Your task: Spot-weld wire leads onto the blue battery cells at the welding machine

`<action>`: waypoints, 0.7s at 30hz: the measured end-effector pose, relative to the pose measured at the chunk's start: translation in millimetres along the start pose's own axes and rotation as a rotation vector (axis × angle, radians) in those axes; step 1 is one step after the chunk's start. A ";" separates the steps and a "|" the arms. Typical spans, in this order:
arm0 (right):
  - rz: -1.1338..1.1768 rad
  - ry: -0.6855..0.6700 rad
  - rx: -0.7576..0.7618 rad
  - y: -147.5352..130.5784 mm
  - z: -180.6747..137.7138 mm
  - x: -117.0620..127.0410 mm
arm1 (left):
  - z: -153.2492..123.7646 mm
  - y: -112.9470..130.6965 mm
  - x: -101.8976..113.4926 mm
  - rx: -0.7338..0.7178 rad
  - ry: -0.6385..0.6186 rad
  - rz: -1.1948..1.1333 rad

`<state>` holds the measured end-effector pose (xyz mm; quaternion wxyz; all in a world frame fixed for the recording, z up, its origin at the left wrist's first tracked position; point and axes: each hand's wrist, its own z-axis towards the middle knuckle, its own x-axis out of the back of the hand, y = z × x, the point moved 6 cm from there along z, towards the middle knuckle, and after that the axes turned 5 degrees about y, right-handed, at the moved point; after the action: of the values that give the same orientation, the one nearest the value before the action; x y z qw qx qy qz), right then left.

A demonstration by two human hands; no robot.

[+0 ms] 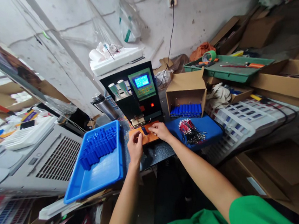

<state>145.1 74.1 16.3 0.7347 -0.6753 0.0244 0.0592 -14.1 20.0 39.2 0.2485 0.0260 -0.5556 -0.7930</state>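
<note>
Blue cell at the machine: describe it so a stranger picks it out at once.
At the bench's middle stands a black machine with a green panel; an orange plate lies at its foot. The blue cell sits on that plate between the left hand and right hand. Unlike the cells massed in the blue tray and the cardboard box, it lies alone.

Small blue cell, short dark-blue cylinder, lying flat on its side on orange plate, hemmed in between fingertips of left hand and right hand, orange plate flat, rectangular, partly covered by both hands, at foot of black machine
</note>
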 end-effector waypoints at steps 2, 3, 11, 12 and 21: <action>0.012 0.009 0.000 0.3 0.1 0.2 | -14.4 4.1 8.7 -0.085 -0.011 0.126; 0.017 0.010 -0.002 0.5 0.0 0.1 | -21.4 6.9 10.2 -0.150 -0.038 0.186; 0.096 0.010 -0.052 -0.3 -1.1 1.5 | -30.0 5.3 -1.0 -0.272 -0.093 0.322; 0.103 -0.015 -0.053 -1.1 -1.6 1.2 | -27.4 3.2 -2.4 -0.241 -0.098 0.295; -0.033 -0.189 0.073 -7.1 -4.0 -4.2 | -3.4 -2.0 -22.1 0.056 -0.253 -0.033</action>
<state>141.9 69.3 23.4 0.7588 -0.6397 -0.0540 0.1099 5.7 27.0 30.9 0.1628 -0.0581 -0.6038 -0.7781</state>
